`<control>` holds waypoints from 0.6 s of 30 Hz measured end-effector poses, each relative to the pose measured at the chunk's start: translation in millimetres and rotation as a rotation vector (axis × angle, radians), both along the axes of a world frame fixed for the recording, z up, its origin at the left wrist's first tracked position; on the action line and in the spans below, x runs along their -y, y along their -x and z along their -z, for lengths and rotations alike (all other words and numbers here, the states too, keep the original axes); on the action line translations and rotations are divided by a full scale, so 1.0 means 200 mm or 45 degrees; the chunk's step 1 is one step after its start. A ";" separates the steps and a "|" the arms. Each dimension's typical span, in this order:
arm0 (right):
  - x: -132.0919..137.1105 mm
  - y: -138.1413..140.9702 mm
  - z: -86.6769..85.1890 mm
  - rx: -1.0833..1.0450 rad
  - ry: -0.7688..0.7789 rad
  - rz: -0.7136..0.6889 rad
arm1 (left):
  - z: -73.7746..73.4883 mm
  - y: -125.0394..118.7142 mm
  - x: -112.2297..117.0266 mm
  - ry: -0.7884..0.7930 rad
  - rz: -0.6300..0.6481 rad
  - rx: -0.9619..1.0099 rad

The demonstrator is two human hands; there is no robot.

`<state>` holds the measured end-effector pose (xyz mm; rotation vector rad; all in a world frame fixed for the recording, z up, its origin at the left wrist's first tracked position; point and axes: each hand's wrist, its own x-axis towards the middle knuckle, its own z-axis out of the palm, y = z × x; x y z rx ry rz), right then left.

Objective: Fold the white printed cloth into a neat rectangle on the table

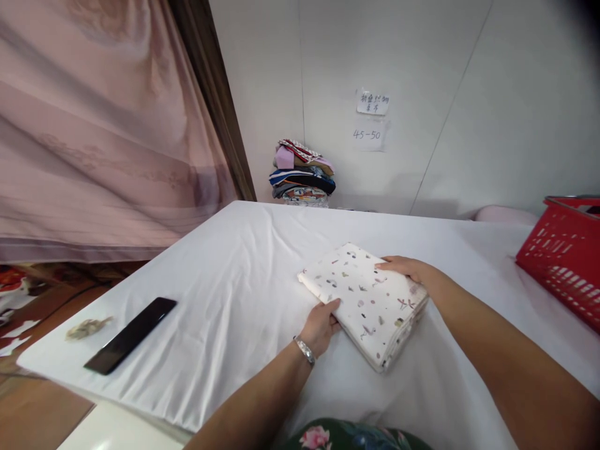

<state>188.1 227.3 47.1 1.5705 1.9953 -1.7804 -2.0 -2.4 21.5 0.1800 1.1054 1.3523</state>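
A folded white cloth (360, 294) with small coloured prints lies on the white-covered table (225, 275). My left hand (321, 325) grips its near left edge, thumb on top and fingers tucked under. My right hand (405, 267) rests on the cloth's far right side, fingers flat on the top. A silver bracelet (305, 350) circles my left wrist.
A black phone (131, 334) lies near the table's left edge, with a small crumpled scrap (87, 326) beside it. A red plastic basket (565, 256) stands at the right. Folded clothes (302, 172) are stacked by the far wall. A pink curtain (94, 125) hangs at left.
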 end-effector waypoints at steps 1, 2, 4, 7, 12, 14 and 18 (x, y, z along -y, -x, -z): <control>0.00 0.00 0.00 -0.032 0.060 -0.005 | -0.01 0.00 0.00 0.006 0.011 0.003; 0.00 0.00 0.00 -0.059 0.120 -0.008 | -0.01 0.01 0.01 0.010 0.033 0.006; 0.01 0.02 -0.01 -0.087 0.188 0.001 | -0.02 0.03 0.02 -0.002 0.097 0.006; 0.03 0.04 -0.01 -0.128 0.061 0.064 | -0.02 0.05 0.04 -0.036 0.162 -0.014; 0.04 0.07 0.00 -0.158 -0.507 0.158 | -0.01 0.04 0.03 -0.043 0.102 -0.078; 0.03 0.06 0.02 -0.071 -0.623 0.160 | -0.01 0.02 0.02 -0.032 0.095 -0.095; 0.01 0.00 0.05 0.150 -0.670 0.129 | -0.01 0.00 -0.01 -0.006 0.076 -0.054</control>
